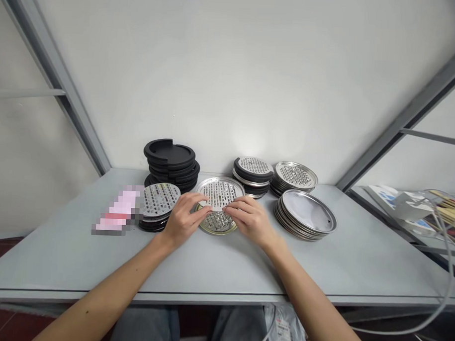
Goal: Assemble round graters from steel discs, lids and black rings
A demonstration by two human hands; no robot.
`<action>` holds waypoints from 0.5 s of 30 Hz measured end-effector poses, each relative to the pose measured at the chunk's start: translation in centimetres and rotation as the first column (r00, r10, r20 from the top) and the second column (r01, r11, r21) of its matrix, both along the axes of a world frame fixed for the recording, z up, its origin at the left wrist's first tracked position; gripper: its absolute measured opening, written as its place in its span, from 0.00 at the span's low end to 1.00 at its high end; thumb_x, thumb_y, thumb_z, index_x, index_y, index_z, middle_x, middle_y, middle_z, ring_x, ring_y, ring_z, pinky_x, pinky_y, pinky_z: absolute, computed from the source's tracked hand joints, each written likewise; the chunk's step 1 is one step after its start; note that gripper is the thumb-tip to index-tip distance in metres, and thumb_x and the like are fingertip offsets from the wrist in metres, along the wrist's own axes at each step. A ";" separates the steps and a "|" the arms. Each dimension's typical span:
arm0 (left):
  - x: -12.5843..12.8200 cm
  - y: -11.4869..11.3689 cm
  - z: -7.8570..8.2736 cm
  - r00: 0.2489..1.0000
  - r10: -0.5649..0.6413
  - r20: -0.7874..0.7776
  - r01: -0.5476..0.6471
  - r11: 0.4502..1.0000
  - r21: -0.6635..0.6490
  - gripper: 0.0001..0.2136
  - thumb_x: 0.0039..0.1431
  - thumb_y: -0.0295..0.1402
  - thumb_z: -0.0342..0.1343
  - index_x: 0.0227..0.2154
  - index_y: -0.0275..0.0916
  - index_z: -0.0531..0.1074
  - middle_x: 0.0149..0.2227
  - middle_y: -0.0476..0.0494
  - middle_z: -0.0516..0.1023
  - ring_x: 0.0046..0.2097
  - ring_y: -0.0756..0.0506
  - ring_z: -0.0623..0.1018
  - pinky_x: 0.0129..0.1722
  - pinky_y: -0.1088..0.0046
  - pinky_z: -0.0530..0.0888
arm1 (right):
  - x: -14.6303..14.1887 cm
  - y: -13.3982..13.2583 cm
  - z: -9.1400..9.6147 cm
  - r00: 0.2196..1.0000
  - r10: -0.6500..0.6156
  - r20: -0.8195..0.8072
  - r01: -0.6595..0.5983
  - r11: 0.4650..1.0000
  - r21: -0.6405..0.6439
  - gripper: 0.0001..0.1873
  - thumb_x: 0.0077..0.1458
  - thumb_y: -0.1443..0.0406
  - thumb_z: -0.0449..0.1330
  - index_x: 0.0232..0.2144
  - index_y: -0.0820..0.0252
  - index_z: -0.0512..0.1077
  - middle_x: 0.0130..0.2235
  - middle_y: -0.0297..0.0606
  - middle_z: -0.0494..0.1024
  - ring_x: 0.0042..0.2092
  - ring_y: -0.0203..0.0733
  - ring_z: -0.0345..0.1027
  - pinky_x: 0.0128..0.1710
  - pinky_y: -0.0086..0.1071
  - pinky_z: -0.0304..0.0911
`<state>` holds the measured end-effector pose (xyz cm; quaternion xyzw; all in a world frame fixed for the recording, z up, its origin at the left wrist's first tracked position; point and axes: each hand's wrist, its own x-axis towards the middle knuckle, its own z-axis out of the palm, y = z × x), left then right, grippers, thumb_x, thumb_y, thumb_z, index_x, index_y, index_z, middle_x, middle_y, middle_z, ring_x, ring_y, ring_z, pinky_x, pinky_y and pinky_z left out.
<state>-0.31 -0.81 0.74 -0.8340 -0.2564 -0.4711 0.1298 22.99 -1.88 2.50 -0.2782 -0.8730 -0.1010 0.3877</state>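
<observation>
Between my hands is a round metal grater plate (220, 192) with rows of slotted holes. My left hand (185, 215) pinches its near left edge, and my right hand (249, 217) pinches its near right edge. Below it, partly hidden, sits another grater disc with a gold-toned rim (218, 224). A shiny metal tray rim (214, 180) shows behind the held plate. Left of my left hand stands a stack of slotted metal plates (161, 199) with dark pieces among them.
Stacked black round holders (171, 161) stand by the wall. Further right are a mixed pile topped by a perforated plate (255, 166), rimmed grater discs (296, 175) and smooth metal discs (308, 211). A blurred pink item (121, 206) lies left. A white cable (450, 268) hangs right.
</observation>
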 end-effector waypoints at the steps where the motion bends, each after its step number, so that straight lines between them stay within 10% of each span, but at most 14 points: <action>1: 0.0 0.0 0.0 1.000 0.017 0.016 -0.017 1.000 0.022 0.14 0.58 0.27 0.58 0.46 0.46 0.71 0.48 0.42 0.71 0.51 0.41 0.72 0.49 0.58 0.71 | -0.1 -0.2 0.1 1.000 -0.005 0.004 0.004 0.999 0.033 0.13 0.58 0.72 0.54 0.41 0.55 0.75 0.37 0.39 0.79 0.42 0.43 0.68 0.41 0.38 0.66; 8: 0.6 -0.8 -0.1 0.986 0.101 0.135 -0.109 0.992 0.056 0.34 0.54 0.38 0.61 0.61 0.44 0.50 0.57 0.34 0.61 0.58 0.35 0.66 0.53 0.53 0.69 | 1.2 -1.1 1.4 0.992 -0.063 -0.114 0.093 0.955 0.282 0.16 0.52 0.75 0.59 0.43 0.57 0.74 0.39 0.40 0.80 0.43 0.44 0.70 0.41 0.38 0.69; 15: 1.1 -0.9 -0.6 0.991 0.020 -0.135 -0.066 0.934 -0.352 0.25 0.60 0.39 0.53 0.59 0.40 0.57 0.56 0.35 0.65 0.56 0.38 0.67 0.55 0.57 0.67 | 10.1 2.4 3.5 0.853 -0.439 -0.282 0.512 0.807 0.293 0.06 0.54 0.68 0.60 0.35 0.55 0.77 0.34 0.38 0.80 0.39 0.43 0.72 0.42 0.38 0.68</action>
